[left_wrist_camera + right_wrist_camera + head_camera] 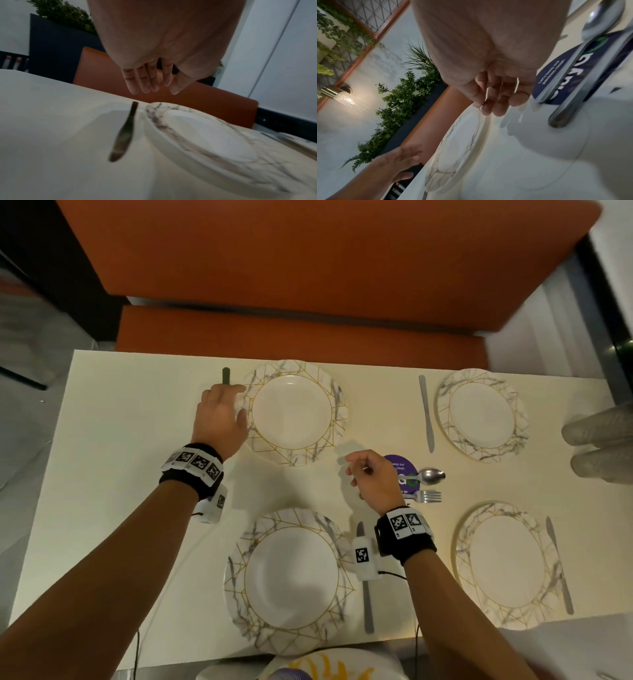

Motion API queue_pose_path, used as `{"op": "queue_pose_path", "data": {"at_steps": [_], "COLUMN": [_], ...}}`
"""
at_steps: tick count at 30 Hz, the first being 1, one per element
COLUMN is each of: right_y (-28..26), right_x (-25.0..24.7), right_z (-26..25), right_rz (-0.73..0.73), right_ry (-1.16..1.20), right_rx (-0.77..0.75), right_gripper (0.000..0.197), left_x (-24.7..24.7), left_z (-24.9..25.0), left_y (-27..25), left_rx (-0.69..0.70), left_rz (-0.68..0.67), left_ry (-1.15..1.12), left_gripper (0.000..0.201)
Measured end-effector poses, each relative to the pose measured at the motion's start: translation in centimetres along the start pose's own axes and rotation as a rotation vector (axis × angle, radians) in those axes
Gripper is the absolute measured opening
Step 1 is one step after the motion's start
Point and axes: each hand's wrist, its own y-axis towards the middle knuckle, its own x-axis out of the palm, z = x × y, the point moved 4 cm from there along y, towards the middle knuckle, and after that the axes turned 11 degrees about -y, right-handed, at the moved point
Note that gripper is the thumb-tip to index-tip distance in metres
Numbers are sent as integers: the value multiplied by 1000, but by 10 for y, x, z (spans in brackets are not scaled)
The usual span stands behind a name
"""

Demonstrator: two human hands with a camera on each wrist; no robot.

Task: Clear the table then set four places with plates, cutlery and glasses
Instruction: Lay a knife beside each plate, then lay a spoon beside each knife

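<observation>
Four marble-patterned plates stand on the cream table (120,440): far left (293,410), far right (481,414), near left (291,580), near right (507,563). My left hand (222,405) hovers with straight fingers (145,83) over a knife (125,132) lying left of the far-left plate (197,132), and holds nothing. My right hand (356,474) hangs loosely curled and empty at mid-table (494,108). Just right of it lie a spoon (431,475) and a fork (426,496) on a purple sticker (399,463). Other knives lie beside the far-right (426,412), near-right (558,566) and near-left (368,604) plates.
An orange bench (308,268) runs along the table's far edge. Blurred translucent objects that look like glasses (599,446) sit at the right edge. A plate with a yellow pattern (325,666) shows below the near edge. Cables trail from both wrist cameras.
</observation>
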Motion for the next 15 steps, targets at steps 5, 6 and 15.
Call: {"op": "queue_pose_path", "data": {"at_steps": [5,6,15], "right_y": [-1,0,14], "right_x": [-37,-47,-127], "right_z": [26,32,96], "right_rz": [108,134,347], "right_ry": [-95,-117,-374], "right_rx": [-21,-22,9], "right_gripper": [20,18,13], "left_x": [40,51,169], "left_z": [58,71,163], "left_y": [-22,-28,-64], "left_rx": [87,109,105], "left_rz": [-33,-46,-348], "left_ry": [-67,-75,-30], "left_gripper": [39,38,24]}}
